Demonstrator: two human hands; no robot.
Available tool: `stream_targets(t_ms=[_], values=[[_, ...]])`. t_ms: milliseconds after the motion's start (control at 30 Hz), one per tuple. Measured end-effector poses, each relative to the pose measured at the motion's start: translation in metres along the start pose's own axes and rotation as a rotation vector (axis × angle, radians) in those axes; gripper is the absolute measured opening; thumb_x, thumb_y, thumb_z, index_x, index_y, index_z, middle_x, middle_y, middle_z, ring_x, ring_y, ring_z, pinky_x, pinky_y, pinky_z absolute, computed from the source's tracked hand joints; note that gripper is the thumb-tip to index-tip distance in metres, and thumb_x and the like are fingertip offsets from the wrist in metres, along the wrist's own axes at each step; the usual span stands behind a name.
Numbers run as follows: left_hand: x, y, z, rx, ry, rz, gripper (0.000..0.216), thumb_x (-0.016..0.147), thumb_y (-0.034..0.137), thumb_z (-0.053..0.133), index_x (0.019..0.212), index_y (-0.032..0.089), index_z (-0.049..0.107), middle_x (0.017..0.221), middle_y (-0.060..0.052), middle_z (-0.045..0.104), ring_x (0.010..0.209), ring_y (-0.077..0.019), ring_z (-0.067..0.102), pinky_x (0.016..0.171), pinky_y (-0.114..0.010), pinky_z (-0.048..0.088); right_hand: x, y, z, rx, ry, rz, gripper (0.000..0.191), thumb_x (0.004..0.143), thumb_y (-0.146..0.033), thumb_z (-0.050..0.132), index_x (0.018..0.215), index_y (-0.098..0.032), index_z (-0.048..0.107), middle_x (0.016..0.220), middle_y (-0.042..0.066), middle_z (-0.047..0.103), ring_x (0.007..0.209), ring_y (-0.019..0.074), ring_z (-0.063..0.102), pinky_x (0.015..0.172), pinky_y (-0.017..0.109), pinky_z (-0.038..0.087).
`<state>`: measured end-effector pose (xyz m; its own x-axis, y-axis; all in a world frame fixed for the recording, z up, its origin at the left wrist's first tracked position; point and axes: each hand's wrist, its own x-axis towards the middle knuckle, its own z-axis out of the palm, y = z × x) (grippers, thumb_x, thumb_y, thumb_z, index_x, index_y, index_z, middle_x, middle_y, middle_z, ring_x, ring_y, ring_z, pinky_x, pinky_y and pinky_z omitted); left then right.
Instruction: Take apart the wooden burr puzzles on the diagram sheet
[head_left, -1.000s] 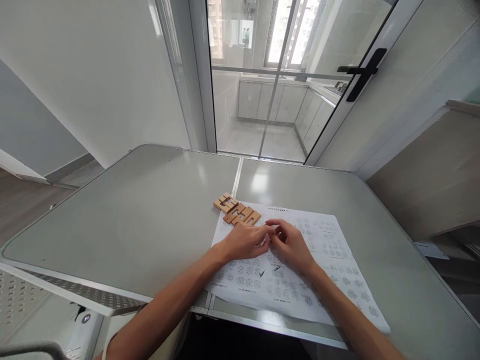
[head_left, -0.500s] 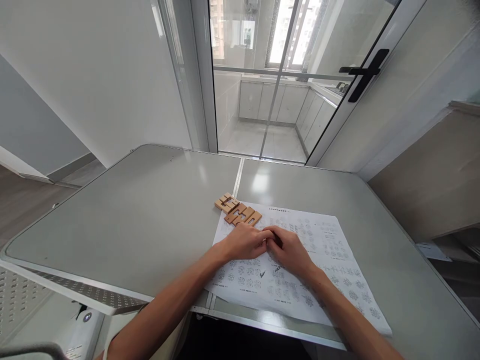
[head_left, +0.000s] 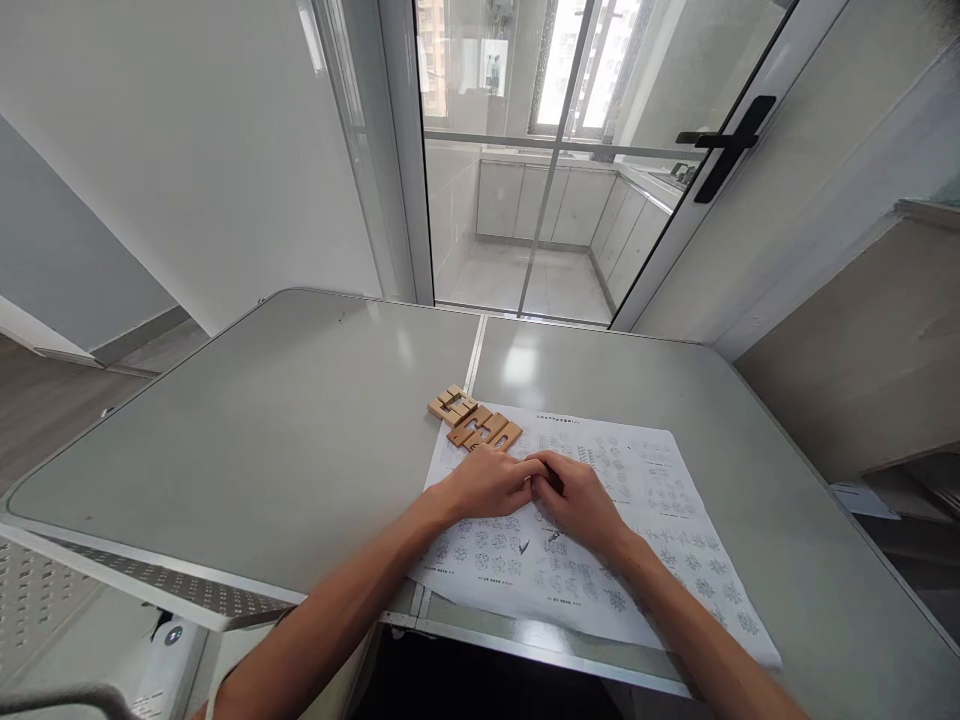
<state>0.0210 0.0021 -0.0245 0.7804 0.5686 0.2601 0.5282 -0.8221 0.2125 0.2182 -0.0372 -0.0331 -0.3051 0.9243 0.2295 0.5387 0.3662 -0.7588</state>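
Note:
My left hand [head_left: 491, 482] and my right hand [head_left: 576, 497] meet over the printed sheet [head_left: 705, 610], their fingertips touching. Both are closed with curled fingers; whatever lies between them, if anything, is hidden. Just beyond my left hand, several flat wooden puzzle pieces [head_left: 484, 428] with cut-out slots lie side by side on the sheet's upper left corner. A paler group of notched wooden pieces [head_left: 451, 405] sits against them, partly off the paper. The sheet carries rows of small line drawings and two dark tick-like marks near my hands.
The grey folding table [head_left: 300, 430] has a metal seam [head_left: 475, 355] across it. Past its far edge stands a glass door [head_left: 495, 220] with a black handle [head_left: 726, 148]. A white box [head_left: 169, 665] is below the table at the lower left.

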Motion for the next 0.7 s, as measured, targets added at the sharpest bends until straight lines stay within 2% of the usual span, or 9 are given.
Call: stream_targets(t_ms=[300, 700], values=[[0.0005, 0.0015, -0.003, 0.015, -0.011, -0.009, 0.013, 0.091, 0.02, 0.056, 0.1, 0.023, 0.064, 0.067, 0.002, 0.069, 0.061, -0.0177, 0.065, 0.057, -0.028, 0.035, 0.0004, -0.0033, -0.0013, -0.006, -0.001, 0.006, 0.023, 0.094, -0.02, 0.05, 0.101, -0.026, 0.071, 0.091, 0.003, 0.076, 0.078, 0.0218, 0.067, 0.072, 0.033, 0.05], [-0.0002, -0.0015, 0.002, 0.015, 0.002, 0.009, 0.015, 0.092, 0.021, 0.054, 0.102, 0.023, 0.066, 0.068, 0.001, 0.07, 0.061, -0.0174, 0.064, 0.055, -0.029, 0.032, 0.0005, -0.001, -0.0002, -0.015, 0.004, 0.006, 0.023, 0.091, -0.016, 0.052, 0.1, -0.027, 0.071, 0.091, 0.002, 0.077, 0.078, 0.0213, 0.068, 0.072, 0.033, 0.051]])
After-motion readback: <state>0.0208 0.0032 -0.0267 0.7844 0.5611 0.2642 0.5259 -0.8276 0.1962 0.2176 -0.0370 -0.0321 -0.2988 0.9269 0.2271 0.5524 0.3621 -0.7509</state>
